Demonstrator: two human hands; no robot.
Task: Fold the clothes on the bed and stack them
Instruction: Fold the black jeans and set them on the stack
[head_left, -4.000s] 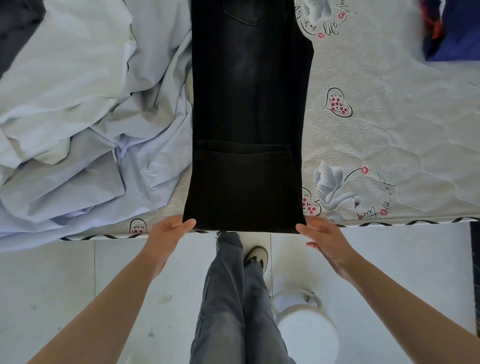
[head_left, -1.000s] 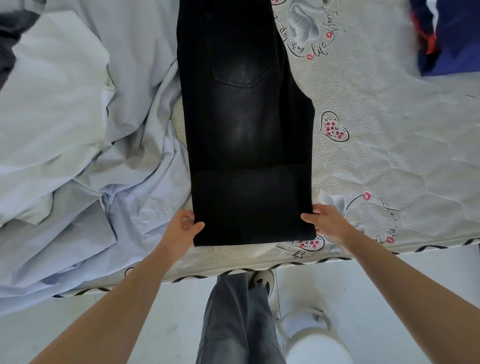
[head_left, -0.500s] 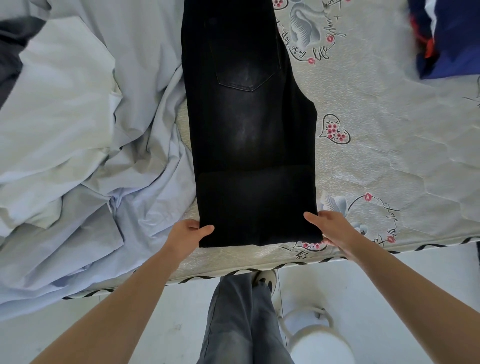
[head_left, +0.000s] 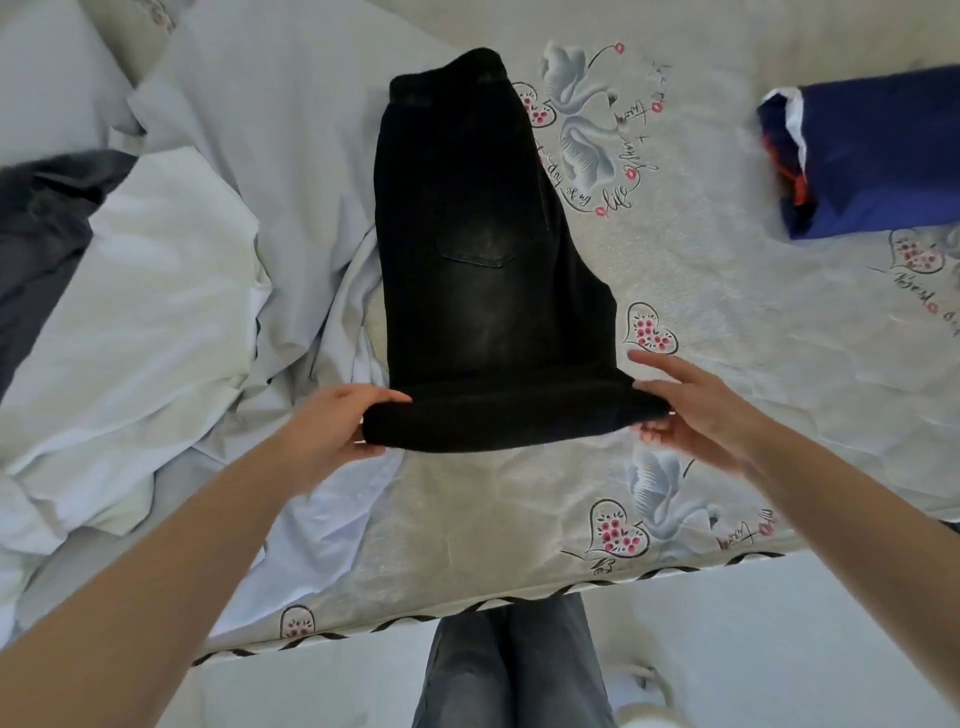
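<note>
Black jeans (head_left: 478, 291) lie lengthwise on the patterned mattress (head_left: 727, 312), waistband at the far end and a back pocket showing. Their near end is lifted off the mattress and curled over into a thick fold. My left hand (head_left: 337, 421) grips the left end of that fold, thumb on top. My right hand (head_left: 691, 410) holds the right end, fingers underneath and thumb over the cloth.
A rumpled pale blue sheet (head_left: 171, 291) fills the left side, with a dark grey garment (head_left: 36, 228) at its far left. A folded navy garment (head_left: 872, 150) with red and white trim lies at the far right. The mattress edge (head_left: 519, 597) runs in front, floor below.
Both hands have lifted the near end of the jeans and carried it away from the mattress edge toward the waistband, forming a fold. The view has shifted further over the bed.
</note>
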